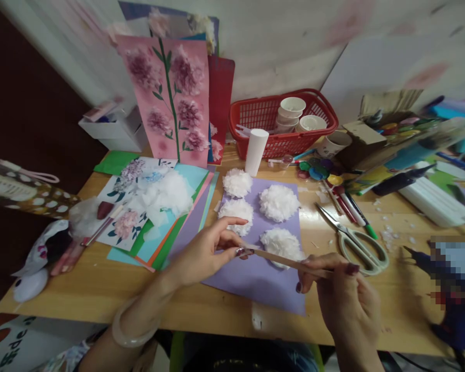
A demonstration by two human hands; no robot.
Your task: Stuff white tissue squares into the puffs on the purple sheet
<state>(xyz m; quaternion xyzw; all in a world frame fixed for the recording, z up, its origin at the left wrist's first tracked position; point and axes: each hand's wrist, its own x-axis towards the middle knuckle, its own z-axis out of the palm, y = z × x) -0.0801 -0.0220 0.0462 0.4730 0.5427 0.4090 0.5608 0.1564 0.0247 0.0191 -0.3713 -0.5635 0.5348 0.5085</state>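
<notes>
A thin light-brown stick (281,260) spans the space between my hands, above a purple sheet (256,289). My left hand (213,245) pinches something at the stick's left end, too small to make out. My right hand (343,289) is closed round the stick's right end. Beneath and behind the stick, several white fluffy paper flowers lie on the purple sheet, among them one at the upper right (279,203) and one at the upper left (237,183). The flower at the lower right (281,246) is partly hidden by the stick.
Scissors (362,248) lie right of the sheet, with a glue gun (455,289) beyond. Behind stand a white roll (257,152) and a red basket (263,147) with paper cups. Coloured papers (166,248) and white tissue (170,199) are at left, below a pink flower picture (172,103).
</notes>
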